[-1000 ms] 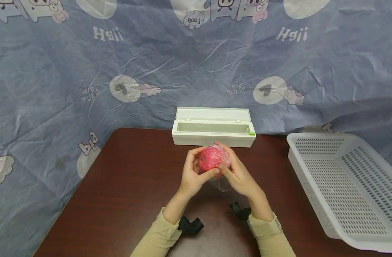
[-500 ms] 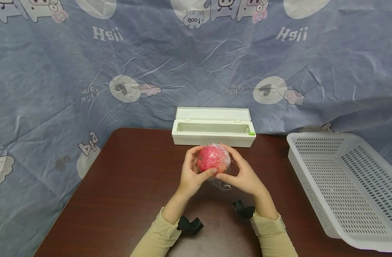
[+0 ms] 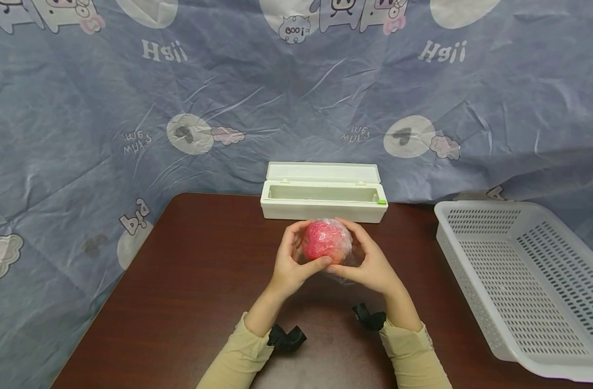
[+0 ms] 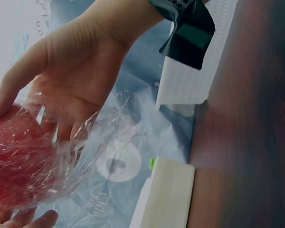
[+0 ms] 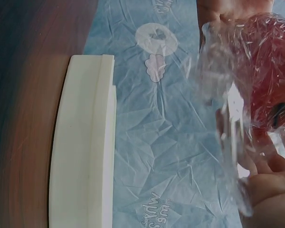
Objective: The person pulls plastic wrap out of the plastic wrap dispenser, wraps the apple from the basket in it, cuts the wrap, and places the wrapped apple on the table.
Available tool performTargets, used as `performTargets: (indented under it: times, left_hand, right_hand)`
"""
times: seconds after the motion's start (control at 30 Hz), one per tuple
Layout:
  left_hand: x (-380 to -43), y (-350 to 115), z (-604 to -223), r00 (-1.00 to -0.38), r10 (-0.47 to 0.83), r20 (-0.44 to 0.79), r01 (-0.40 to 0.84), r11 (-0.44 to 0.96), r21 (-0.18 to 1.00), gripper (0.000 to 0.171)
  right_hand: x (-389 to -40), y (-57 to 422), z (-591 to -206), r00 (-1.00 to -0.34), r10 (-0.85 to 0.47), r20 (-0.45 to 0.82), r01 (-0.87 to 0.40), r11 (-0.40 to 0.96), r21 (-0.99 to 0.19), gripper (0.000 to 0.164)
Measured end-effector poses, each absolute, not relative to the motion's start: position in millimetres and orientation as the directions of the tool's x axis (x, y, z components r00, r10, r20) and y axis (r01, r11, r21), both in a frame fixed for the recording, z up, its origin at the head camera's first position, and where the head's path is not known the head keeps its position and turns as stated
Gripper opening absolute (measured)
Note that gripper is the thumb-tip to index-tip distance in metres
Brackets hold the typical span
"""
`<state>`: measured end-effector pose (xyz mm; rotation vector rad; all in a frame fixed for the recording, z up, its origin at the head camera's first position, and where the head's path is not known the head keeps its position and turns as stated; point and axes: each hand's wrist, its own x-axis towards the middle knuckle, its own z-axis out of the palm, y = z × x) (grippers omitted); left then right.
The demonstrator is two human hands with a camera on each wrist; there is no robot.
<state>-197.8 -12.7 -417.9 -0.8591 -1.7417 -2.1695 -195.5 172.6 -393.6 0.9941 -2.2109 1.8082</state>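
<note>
Both hands hold a red apple [image 3: 325,240] wrapped in clear cling film, raised above the table. My left hand [image 3: 287,267] cups its left side, fingers behind and thumb across the lower front. On the other side, my right hand [image 3: 378,267] grips it with fingers at the top right and thumb tip near the left thumb. Loose cling film [image 4: 104,128] trails off the apple below the palms, as both wrist views show. A dark hollow on the apple's skin [image 5: 263,90] shows through the film in the right wrist view. The fingers behind the apple are partly hidden.
A long white box [image 3: 324,210] with its lid raised and a green piece [image 3: 381,202] at its right end stands at the table's back edge. To the right sits a white perforated basket [image 3: 534,292]. A printed blue cloth [image 3: 296,108] hangs behind the brown table [image 3: 179,302].
The apple has turned slightly between the hands. My right hand has shifted a little outward, its thumb moving down from the apple's front to its lower edge. The left hand has hardly moved.
</note>
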Motion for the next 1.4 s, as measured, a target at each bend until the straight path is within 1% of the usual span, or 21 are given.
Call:
performTargets:
  times: [0.1, 0.23, 0.33, 0.47, 0.57, 0.7, 0.83, 0.97, 1.2, 1.4]
  left_hand:
    - [-192, -17, -406, -0.792, 0.199, 0.577, 0.542, -0.207, 0.815, 0.076]
    - [-184, -22, -391, -0.775, 0.227, 0.589, 0.574, -0.136, 0.808, 0.073]
    - [-184, -24, -388, -0.746, 0.244, 0.62, 0.622, -0.076, 0.779, 0.071]
    - [-183, -26, -383, -0.707, 0.267, 0.655, 0.679, -0.001, 0.734, 0.069]
    - [-182, -28, -381, -0.699, 0.292, 0.653, 0.687, 0.022, 0.726, 0.07]
    - [-182, -30, -379, -0.693, 0.314, 0.649, 0.696, 0.054, 0.716, 0.071]
    - [-182, -31, -378, -0.697, 0.322, 0.641, 0.696, 0.09, 0.712, 0.073]
    - [-184, -32, -380, -0.707, 0.329, 0.626, 0.683, 0.087, 0.725, 0.074]
    - [-188, -32, -386, -0.737, 0.303, 0.605, 0.626, -0.032, 0.779, 0.07]
    - [-190, -31, -390, -0.746, 0.28, 0.605, 0.61, -0.078, 0.788, 0.069]
  right_hand:
    - [-199, 175, -400, -0.785, -0.405, 0.468, -0.538, 0.073, -0.84, 0.089]
    - [-200, 177, -401, -0.788, -0.411, 0.459, -0.535, 0.086, -0.84, 0.087]
    - [-201, 177, -401, -0.785, -0.415, 0.46, -0.54, 0.097, -0.836, 0.086]
    - [-193, 173, -388, -0.785, -0.417, 0.457, -0.549, 0.127, -0.826, 0.084]
    - [-187, 170, -378, -0.782, -0.423, 0.458, -0.558, 0.149, -0.816, 0.082]
    - [-187, 169, -379, -0.772, -0.433, 0.466, -0.574, 0.158, -0.803, 0.082]
    - [-186, 170, -379, -0.784, -0.43, 0.446, -0.558, 0.177, -0.811, 0.081]
    - [-186, 170, -377, -0.8, -0.427, 0.422, -0.54, 0.204, -0.816, 0.082]
    - [-184, 169, -374, -0.807, -0.421, 0.414, -0.539, 0.241, -0.807, 0.084]
    - [-185, 169, -374, -0.812, -0.412, 0.414, -0.539, 0.253, -0.804, 0.086]
